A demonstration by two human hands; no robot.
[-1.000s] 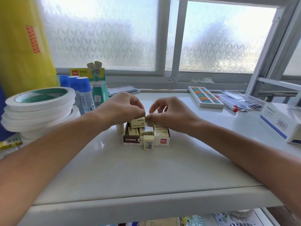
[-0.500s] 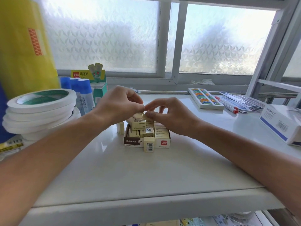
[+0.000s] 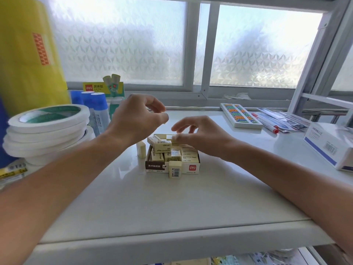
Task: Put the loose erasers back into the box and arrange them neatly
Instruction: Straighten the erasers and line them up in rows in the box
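Note:
A small open eraser box (image 3: pixel 191 167), brown and white, sits mid-table with several cream erasers (image 3: pixel 162 147) piled unevenly inside. One eraser (image 3: pixel 175 169) stands against the box's front wall, and another (image 3: pixel 141 149) stands upright just left of the box. My left hand (image 3: pixel 136 119) is raised above and left of the box, thumb and forefinger pinched on a small pale eraser that is mostly hidden. My right hand (image 3: pixel 200 135) hovers over the back of the box, fingers apart, its thumb tip touching the topmost eraser (image 3: pixel 168 137).
Stacked tape rolls (image 3: pixel 47 129) and blue glue sticks (image 3: pixel 97 109) stand at the left. A bead abacus (image 3: pixel 240 115), markers (image 3: pixel 267 124) and a white carton (image 3: pixel 332 146) lie at the right. The window frame runs behind, and the table's front edge (image 3: pixel 172 240) is near me.
My left hand has lifted up and leftward away from the pile, pinching something small. My right hand has stayed over the box and its fingers have spread.

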